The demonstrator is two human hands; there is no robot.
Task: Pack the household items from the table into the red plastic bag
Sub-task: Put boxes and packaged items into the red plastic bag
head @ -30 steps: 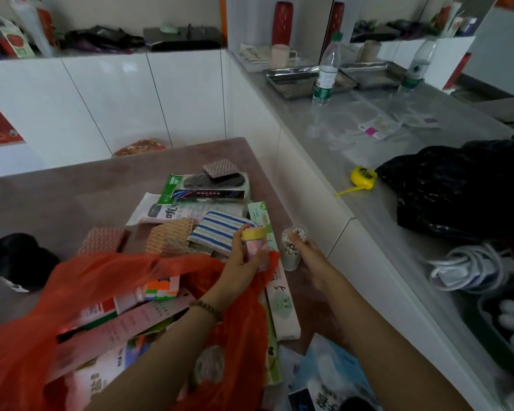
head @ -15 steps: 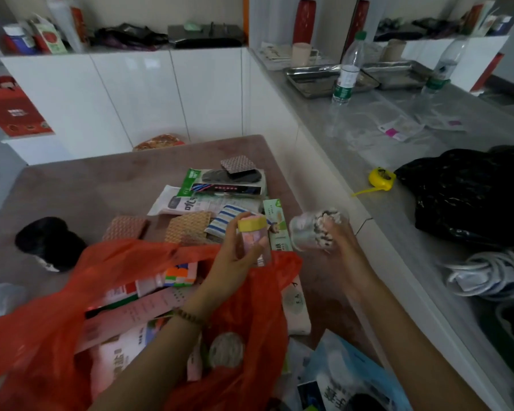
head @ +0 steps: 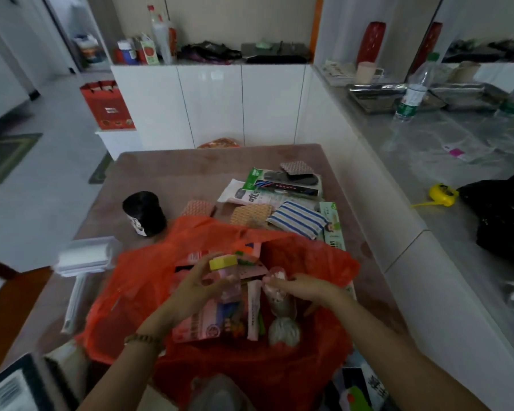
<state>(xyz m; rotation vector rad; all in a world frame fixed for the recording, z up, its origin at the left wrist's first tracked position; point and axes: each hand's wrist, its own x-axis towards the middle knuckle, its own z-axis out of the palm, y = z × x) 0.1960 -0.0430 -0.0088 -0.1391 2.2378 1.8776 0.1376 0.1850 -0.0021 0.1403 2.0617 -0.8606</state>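
Both hands are now over the open mouth of the crumpled red plastic bag (head: pixel 318 256), which sits on the brown tabletop (head: pixel 175 173) nearest the camera. Left hand (head: pixel 195 289) grips a small pink see-through bottle with a yellow cap (head: pixel 224 272), upright, fingers curled round its body. Half a second ago it held that bottle at the bag's far rim; now it is further in, above the pink packets inside. Right hand (head: pixel 307 287) pinches a clear plastic cup of cotton swabs (head: pixel 275 287), tipped over. Earlier the cup was up in the air to the right of the bag, over the tabletop; now it is down in the bag's opening (touching the contents or not: cannot tell, blurred). Hands are close together, not touching. Lying unpacked behind the bag as before: blue-and-white striped cloth (head: pixel 298 219), green-and-white flat packs (head: pixel 252 178), black cylindrical roll (head: pixel 144 213) at left.
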